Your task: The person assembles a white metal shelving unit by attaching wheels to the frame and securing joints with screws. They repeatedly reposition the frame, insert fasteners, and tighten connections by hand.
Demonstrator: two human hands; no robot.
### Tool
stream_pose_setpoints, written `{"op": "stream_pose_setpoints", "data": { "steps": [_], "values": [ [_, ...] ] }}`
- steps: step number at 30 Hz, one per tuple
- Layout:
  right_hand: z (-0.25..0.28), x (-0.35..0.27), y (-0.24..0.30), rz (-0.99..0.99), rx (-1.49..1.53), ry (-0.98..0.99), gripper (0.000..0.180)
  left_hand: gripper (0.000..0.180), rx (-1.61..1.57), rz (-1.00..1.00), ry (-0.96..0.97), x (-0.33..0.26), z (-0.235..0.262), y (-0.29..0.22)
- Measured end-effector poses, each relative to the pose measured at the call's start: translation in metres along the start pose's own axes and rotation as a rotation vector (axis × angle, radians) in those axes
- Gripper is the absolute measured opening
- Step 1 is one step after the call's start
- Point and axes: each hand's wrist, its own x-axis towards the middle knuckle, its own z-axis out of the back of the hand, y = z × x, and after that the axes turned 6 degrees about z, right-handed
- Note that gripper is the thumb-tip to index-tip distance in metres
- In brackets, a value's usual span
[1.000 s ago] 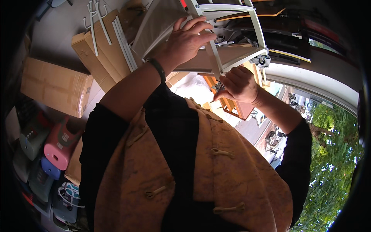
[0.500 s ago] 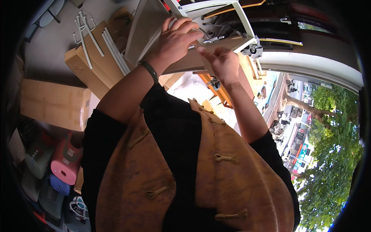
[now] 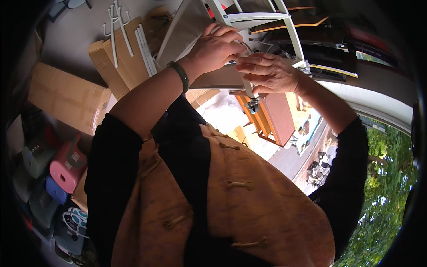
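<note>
A white metal frame (image 3: pixel 260 17) with bars fills the top of the view. One leg of it comes down between my hands and ends in a caster wheel (image 3: pixel 252 107). My left hand (image 3: pixel 215 48), with a dark bangle at the wrist, has its fingers curled over this leg. Just to the right, my right hand (image 3: pixel 271 73) is wrapped round the same leg from the other side, lower down and close to the left fingertips. Its thumb is hidden. A grey-beige panel (image 3: pixel 187 29) stands behind my left hand, against the frame.
White hooked rods (image 3: pixel 118 33) and tubes lie on cardboard boxes (image 3: pixel 109 66) at the upper left. Below are a large carton (image 3: pixel 66 95) and pink (image 3: pixel 66 171), blue and grey plastic stools. A brown-topped wooden table (image 3: pixel 278 115) stands beyond the caster.
My right hand has turned from a thumb-forward grip to fingers laid across the leg, with its elbow swung outward. The view has shifted, and the caster shows more plainly below my hands.
</note>
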Motion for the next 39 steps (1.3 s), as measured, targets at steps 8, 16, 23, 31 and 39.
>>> {"op": "stream_pose_setpoints", "data": {
  "steps": [8, 16, 23, 31, 39],
  "values": [
    [-0.003, 0.011, -0.049, 0.435, 0.0, 0.043, 0.047, 0.018, -0.014, -0.059, 0.001, 0.008, -0.007, 0.011],
    [-0.028, -0.018, -0.034, 0.154, -0.008, -0.288, 0.048, 0.025, 0.031, -0.087, 0.056, 0.016, -0.001, 0.014],
    [-0.064, -0.031, 0.056, -0.675, -0.076, -0.669, 0.044, 0.03, 0.005, -0.092, 0.082, 0.017, 0.003, 0.01],
    [-0.079, 0.001, 0.102, -1.175, -0.179, -0.853, 0.039, 0.031, -0.03, -0.109, 0.079, 0.024, 0.008, 0.007],
    [-0.079, 0.027, 0.12, -1.366, -0.271, -0.93, 0.039, 0.031, -0.016, -0.131, 0.144, 0.025, 0.021, 0.003]
  ]
}}
